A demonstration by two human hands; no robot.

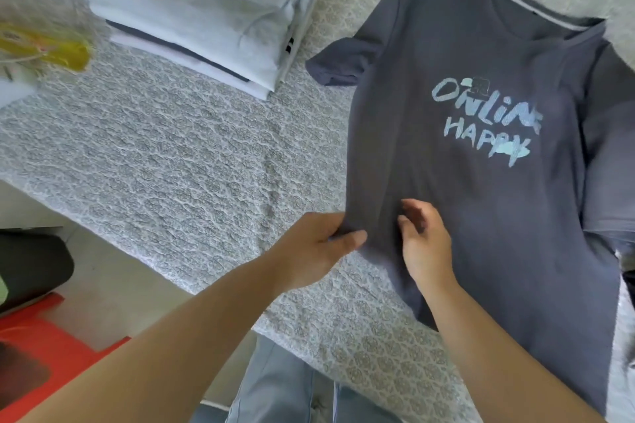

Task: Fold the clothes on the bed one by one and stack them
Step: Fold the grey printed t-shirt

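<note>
A dark grey T-shirt (481, 182) with pale "ONLINE HAPPY" lettering lies spread face up on the right half of the bed (189, 165), collar at the far end. My left hand (319, 247) pinches the shirt's left side edge near the hem. My right hand (422, 237) rests on the cloth just beside it, fingers curled and slightly apart. A stack of folded clothes (206, 21), pale grey on top with white and dark layers under it, sits at the far left of the bed.
The bed has a grey patterned cover. A yellow and white bag (41, 41) lies at the far left. On the floor to the left are a red stool (41, 347) and a dark object (31, 264). More dark cloth (611, 182) lies under the shirt's right side.
</note>
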